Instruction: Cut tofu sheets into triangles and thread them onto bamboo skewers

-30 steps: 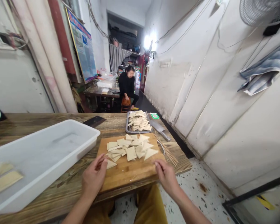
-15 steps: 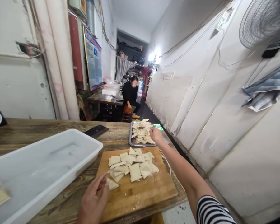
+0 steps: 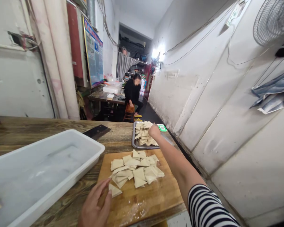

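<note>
I have the left hand (image 3: 96,203), thumb and fingers parted, at the left edge of the board (image 3: 158,197), near pale pieces (image 3: 139,175) heaped mid-board. Beyond, toward the far right corner of the tabletop (image 3: 118,143), my right hand (image 3: 154,131) is at a tray (image 3: 133,139) piled with more; its fingertips are hidden, so I cannot tell its grip.

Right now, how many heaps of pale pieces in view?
2: one heap on the cutting board, second heap on the metal tray, partly hidden by the right hand. The tub runs out of frame.
</note>
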Available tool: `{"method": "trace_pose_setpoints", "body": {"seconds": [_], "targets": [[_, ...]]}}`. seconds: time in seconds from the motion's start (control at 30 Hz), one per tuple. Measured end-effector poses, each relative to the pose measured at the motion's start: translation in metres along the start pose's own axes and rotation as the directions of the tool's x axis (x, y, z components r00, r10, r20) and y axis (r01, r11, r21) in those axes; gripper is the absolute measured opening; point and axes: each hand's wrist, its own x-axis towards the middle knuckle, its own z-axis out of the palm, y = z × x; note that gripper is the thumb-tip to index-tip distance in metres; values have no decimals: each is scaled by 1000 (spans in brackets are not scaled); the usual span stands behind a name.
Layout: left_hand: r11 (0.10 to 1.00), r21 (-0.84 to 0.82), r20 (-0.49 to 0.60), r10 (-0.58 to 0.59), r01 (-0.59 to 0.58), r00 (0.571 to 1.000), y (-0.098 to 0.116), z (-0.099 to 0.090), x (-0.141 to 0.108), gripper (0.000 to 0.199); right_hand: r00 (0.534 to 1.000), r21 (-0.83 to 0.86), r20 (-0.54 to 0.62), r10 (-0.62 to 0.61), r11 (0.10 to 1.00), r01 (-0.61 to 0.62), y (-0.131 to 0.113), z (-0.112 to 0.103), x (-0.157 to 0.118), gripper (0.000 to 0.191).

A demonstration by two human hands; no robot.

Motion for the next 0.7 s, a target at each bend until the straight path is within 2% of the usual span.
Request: {"method": "trace_pose_setpoints", "body": {"seconds": [0.2,0.4,0.47,0.57,0.7], "targets": [[1000,17,-6,15,-15,1000,6,-3,1,38,997,-28,6,-71,997,71,10,-11,-6,29],[1000,23,73,-14,13,997,15,-10,3,39,984,-37,18,-177,983,177,33,-41,-18,31],[999,35,84,-40,37,996,18,-12,3,38,982,-44,26,-186,981,187,51,-50,-29,31],[998,51,99,-53,48,994,20,-14,4,36,984,-70,69,-161,984,166,90,-54,-57,28],[997,78,147,-31,20,989,20,-14,5,38,986,-144,158,-51,987,74,148,-37,-110,27]]}}
